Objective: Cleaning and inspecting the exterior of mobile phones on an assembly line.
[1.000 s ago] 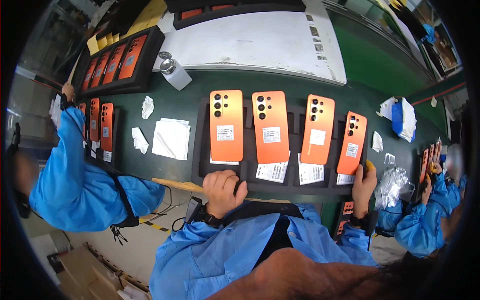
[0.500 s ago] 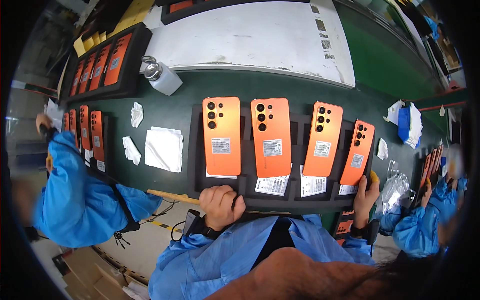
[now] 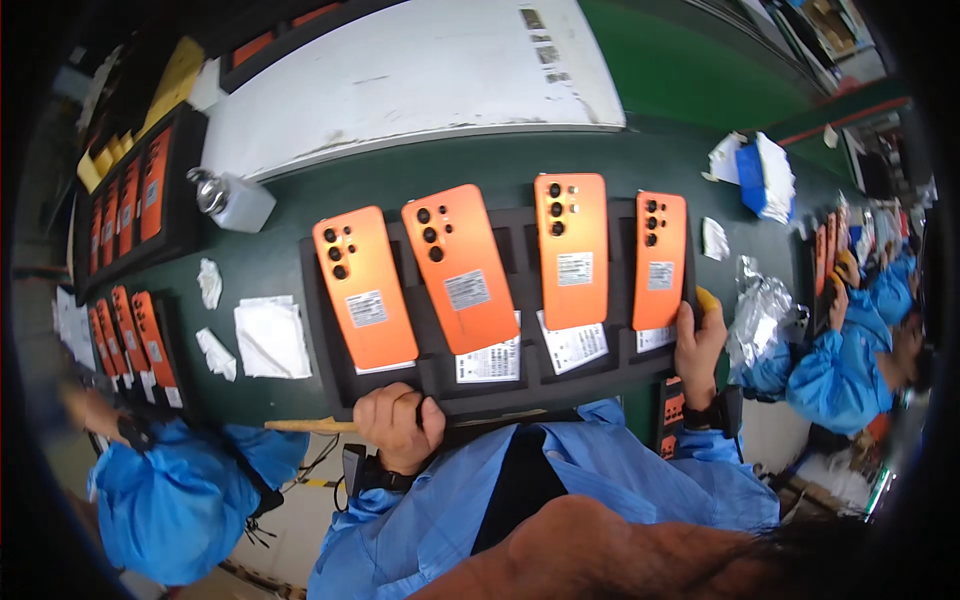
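Note:
A black foam tray (image 3: 475,402) lies in front of me, bearing several orange phones, backs up. They are a leftmost phone (image 3: 366,285), a second phone (image 3: 462,268), a third phone (image 3: 573,245) and a rightmost phone (image 3: 660,262). Each has dark camera lenses and a pale label on its back. White printed cards (image 3: 488,364) stick out from beneath their lower ends. My left hand (image 3: 398,425) is closed round the tray's near left edge. At its right end, my right hand (image 3: 700,345) grips the tray, with yellow covers on its fingertips.
Left of the tray lie folded white wipes (image 3: 272,338) and a pump bottle (image 3: 232,200). Other phone trays (image 3: 175,190) stand farther left, beside a co-worker's blue sleeve (image 3: 175,500). Crumpled clear plastic (image 3: 760,315) sits to the right, near another co-worker (image 3: 845,375).
The whole view has turned, so the tray and bench appear farther left and tilted. Both my hands keep their hold on the tray. The left co-worker's arm has moved nearer.

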Available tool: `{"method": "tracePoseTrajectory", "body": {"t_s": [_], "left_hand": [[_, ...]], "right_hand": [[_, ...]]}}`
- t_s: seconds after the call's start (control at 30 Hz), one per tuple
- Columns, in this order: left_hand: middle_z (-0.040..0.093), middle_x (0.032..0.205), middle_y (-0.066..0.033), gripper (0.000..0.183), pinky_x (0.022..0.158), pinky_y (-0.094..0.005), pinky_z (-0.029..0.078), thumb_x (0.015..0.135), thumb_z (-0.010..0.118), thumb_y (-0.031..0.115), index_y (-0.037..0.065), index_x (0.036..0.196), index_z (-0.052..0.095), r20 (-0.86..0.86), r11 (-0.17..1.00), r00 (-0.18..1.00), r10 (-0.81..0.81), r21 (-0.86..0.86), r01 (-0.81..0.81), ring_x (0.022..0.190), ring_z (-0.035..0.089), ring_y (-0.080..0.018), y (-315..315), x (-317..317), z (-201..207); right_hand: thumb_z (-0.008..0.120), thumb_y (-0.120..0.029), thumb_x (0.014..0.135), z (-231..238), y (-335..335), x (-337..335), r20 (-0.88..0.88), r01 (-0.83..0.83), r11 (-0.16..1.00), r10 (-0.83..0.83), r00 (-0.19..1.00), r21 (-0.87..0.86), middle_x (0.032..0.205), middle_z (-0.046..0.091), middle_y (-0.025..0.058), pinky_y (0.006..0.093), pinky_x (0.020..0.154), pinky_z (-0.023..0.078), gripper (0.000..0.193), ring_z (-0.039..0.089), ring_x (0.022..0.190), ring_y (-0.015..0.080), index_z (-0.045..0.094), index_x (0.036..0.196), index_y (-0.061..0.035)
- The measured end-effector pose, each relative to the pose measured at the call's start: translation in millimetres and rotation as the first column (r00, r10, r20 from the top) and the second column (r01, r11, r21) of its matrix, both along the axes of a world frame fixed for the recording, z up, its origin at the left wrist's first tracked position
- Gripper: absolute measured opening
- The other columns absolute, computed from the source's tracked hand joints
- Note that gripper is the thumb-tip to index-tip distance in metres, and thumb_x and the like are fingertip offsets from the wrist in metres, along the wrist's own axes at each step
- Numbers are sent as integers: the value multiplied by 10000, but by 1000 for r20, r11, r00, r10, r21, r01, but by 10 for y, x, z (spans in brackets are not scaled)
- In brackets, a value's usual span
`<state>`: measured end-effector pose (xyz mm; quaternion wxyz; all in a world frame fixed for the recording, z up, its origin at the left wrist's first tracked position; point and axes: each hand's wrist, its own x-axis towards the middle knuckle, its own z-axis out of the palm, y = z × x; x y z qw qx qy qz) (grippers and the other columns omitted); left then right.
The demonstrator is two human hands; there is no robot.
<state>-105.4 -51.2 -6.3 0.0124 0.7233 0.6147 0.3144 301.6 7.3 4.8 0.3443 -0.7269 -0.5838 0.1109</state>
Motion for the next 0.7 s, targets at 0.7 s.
{"method": "tracePoseTrajectory", "body": {"t_s": [0.7], "left_hand": [[609,869,-116,159,743,-441,406,885,578,195,49,822,580,-66,998,997,35,53,-32,808,560,-324,-20,47,-42]], "right_hand": [[664,-189,895,56,-21,-58,-74,82,996,-78,994,45,934,633,199,405,732,509,317,649,835,374,653,1119,35]]}}
